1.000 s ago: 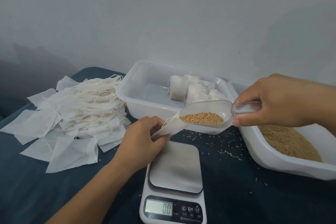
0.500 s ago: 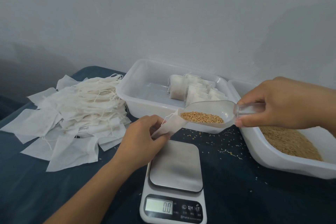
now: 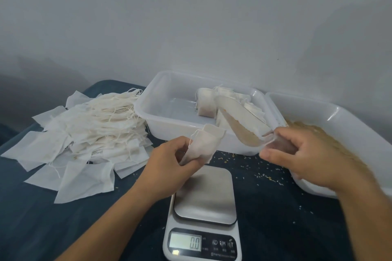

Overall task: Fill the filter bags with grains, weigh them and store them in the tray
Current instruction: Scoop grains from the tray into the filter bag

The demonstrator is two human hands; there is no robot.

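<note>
The left hand pinches an empty filter bag by its lower part, mouth turned up, just above the scale. The right hand grips the handle of a clear scoop, tipped steeply so its lip points away from the bag and the grains lie toward the handle end.

To fill cleanly, spread the bag mouth wide with thumb and finger, bring the scoop lip inside the opening, then tilt gradually. Pouring from a gap would likely add to the loose grains scattered on the worktop. The display reads 0.0, so the platform appears ready for weighing.

The tray, holding several filled bags at its right side, stands behind the scale. A grain tub touches it on the right. A heap of empty bags with strings lies to the left.

The worktop carries a dark blue covering; a plain pale wall rises behind
</note>
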